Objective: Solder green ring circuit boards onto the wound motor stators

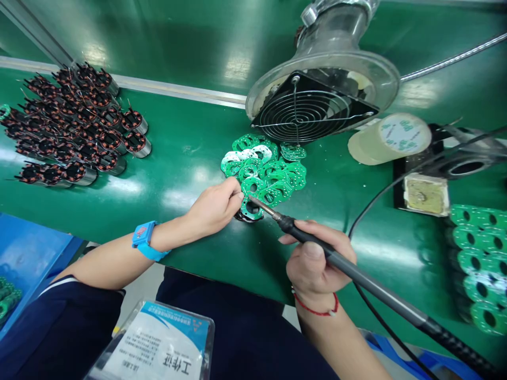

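My right hand (312, 264) is closed around the black handle of a soldering iron (340, 261), whose tip touches a round green circuit board (252, 207) sitting on a dark motor stator. My left hand (216, 206), with a blue wrist strap (144, 240), pinches something thin at the board's left edge; I cannot make out what. A pile of loose green round boards (265, 166) lies just behind it on the green bench mat.
Many copper-wound stators (71, 126) are lined up at the far left. A fume extractor fan (312, 105) hangs over the pile. A tape roll (390, 138), a solder sponge holder (425, 194) and stacked finished boards (479, 258) sit at right. Blue bins (24, 258) are at lower left.
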A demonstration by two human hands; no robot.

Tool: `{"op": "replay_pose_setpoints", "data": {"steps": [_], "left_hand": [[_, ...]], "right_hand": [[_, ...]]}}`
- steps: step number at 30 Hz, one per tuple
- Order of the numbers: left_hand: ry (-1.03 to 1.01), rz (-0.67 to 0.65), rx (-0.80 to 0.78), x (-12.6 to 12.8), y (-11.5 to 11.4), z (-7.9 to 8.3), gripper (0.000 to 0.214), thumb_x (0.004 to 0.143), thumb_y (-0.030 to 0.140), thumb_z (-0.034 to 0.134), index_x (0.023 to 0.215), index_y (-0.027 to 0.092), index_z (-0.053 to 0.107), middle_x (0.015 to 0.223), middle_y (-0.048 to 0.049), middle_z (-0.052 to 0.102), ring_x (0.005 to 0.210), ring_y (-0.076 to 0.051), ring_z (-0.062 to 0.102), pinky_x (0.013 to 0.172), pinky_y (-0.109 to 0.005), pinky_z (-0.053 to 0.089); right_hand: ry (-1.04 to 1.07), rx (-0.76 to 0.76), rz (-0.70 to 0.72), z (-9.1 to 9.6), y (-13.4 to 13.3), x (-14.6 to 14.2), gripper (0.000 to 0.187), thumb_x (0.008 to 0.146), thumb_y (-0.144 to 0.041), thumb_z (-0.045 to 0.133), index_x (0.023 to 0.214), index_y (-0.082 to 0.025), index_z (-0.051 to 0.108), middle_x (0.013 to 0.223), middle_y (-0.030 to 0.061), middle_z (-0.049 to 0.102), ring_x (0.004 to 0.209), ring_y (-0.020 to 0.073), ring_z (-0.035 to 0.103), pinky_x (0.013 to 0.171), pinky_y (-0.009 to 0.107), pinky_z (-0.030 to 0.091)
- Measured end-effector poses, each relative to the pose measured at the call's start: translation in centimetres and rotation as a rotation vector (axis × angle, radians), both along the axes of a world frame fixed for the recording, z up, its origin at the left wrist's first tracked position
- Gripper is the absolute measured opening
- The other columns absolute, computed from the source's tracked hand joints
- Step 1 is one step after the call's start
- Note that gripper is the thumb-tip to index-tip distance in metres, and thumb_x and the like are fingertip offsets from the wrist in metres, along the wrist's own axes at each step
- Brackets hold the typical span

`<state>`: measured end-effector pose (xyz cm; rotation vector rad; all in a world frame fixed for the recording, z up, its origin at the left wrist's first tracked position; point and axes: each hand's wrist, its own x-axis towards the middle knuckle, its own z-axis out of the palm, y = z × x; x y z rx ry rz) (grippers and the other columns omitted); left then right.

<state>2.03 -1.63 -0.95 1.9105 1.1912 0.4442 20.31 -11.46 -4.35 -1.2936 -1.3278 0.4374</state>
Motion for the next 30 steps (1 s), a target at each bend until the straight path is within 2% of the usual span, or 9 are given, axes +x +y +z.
{"op": "replay_pose_setpoints", "data": {"steps": [6, 10, 13, 15, 19, 22, 25, 27, 30], "left_hand": [[0.039, 0.008, 0.017, 0.2, 0.1, -0.2, 0.015, 0.091, 0.023, 0.038, 0.076, 0.021, 0.037, 0.063, 0.0044, 0.043, 0.057, -0.012, 0.039, 0.058, -0.028, 0.028], [0.047, 0.005, 0.046, 0.4, 0.2, -0.3, 0.015, 0.091, 0.023, 0.038, 0.076, 0.022, 0.036, 0.063, 0.0041, 0.043, 0.058, -0.012, 0.039, 0.059, -0.028, 0.028], [0.049, 0.005, 0.053, 0.5, 0.2, -0.3, 0.015, 0.090, 0.022, 0.039, 0.076, 0.022, 0.035, 0.064, 0.0037, 0.043, 0.059, -0.012, 0.041, 0.059, -0.028, 0.029], [0.047, 0.005, 0.052, 0.5, 0.2, -0.3, 0.016, 0.090, 0.022, 0.040, 0.075, 0.022, 0.035, 0.064, 0.0037, 0.043, 0.059, -0.012, 0.040, 0.060, -0.028, 0.029], [0.028, 0.009, 0.045, 0.6, 0.2, -0.2, 0.017, 0.091, 0.022, 0.041, 0.075, 0.022, 0.035, 0.064, 0.0042, 0.043, 0.058, -0.012, 0.040, 0.059, -0.028, 0.029], [-0.001, 0.013, 0.008, 0.6, 0.3, -0.2, 0.018, 0.091, 0.020, 0.042, 0.074, 0.021, 0.037, 0.062, 0.0046, 0.045, 0.057, -0.011, 0.042, 0.058, -0.027, 0.030], [-0.043, 0.005, -0.061, 0.0, 0.6, -0.1, 0.014, 0.092, 0.023, 0.043, 0.079, 0.020, 0.043, 0.065, 0.0039, 0.050, 0.060, -0.012, 0.048, 0.058, -0.027, 0.033], [-0.078, -0.048, -0.111, -0.7, 0.9, 0.0, 0.010, 0.093, 0.027, 0.044, 0.089, 0.019, 0.047, 0.071, 0.0021, 0.056, 0.066, -0.013, 0.053, 0.062, -0.027, 0.038], [-0.074, -0.257, -0.179, -1.7, 1.2, 0.3, 0.014, 0.091, 0.030, 0.050, 0.097, 0.018, 0.050, 0.082, -0.0010, 0.062, 0.074, -0.014, 0.057, 0.067, -0.028, 0.043]], "right_hand": [[-0.023, 0.110, 0.003, 0.4, 0.4, -0.3, 0.022, 0.091, -0.036, 0.056, 0.099, -0.019, 0.068, 0.072, 0.0007, 0.065, 0.051, 0.0144, 0.062, 0.053, 0.033, 0.054], [-0.024, 0.147, -0.015, 0.7, 0.6, -0.7, 0.023, 0.089, -0.026, 0.061, 0.111, -0.021, 0.067, 0.085, 0.0027, 0.070, 0.057, 0.0134, 0.066, 0.054, 0.029, 0.056], [0.022, 0.090, 0.025, 0.7, 0.8, -1.1, 0.034, 0.090, -0.020, 0.059, 0.125, -0.024, 0.060, 0.097, 0.0050, 0.072, 0.070, 0.0165, 0.071, 0.060, 0.030, 0.059], [0.011, 0.043, 0.069, 0.6, 1.0, -1.3, 0.042, 0.093, -0.018, 0.054, 0.134, -0.026, 0.051, 0.102, 0.0057, 0.073, 0.084, 0.0196, 0.072, 0.071, 0.036, 0.061], [-0.259, -0.044, 0.137, 0.7, 1.8, -1.5, 0.046, 0.092, -0.020, 0.055, 0.137, -0.028, 0.046, 0.116, 0.0068, 0.070, 0.111, 0.0251, 0.064, 0.097, 0.050, 0.051], [-0.415, -0.129, 0.248, 1.1, 2.5, -1.7, 0.052, 0.090, -0.022, 0.056, 0.139, -0.027, 0.042, 0.130, 0.0096, 0.061, 0.119, 0.0275, 0.058, 0.099, 0.051, 0.049], [-0.451, -0.168, 0.289, 1.2, 2.9, -1.9, 0.053, 0.090, -0.020, 0.054, 0.140, -0.027, 0.040, 0.128, 0.0097, 0.062, 0.117, 0.0267, 0.059, 0.095, 0.048, 0.051], [-0.454, -0.166, 0.258, 1.0, 2.9, -1.9, 0.053, 0.089, -0.021, 0.057, 0.139, -0.027, 0.040, 0.125, 0.0095, 0.063, 0.115, 0.0268, 0.060, 0.093, 0.047, 0.052], [-0.431, -0.132, 0.193, 0.7, 2.7, -1.6, 0.060, 0.086, -0.025, 0.065, 0.139, -0.027, 0.039, 0.123, 0.0097, 0.063, 0.112, 0.0274, 0.060, 0.092, 0.048, 0.052]]}}
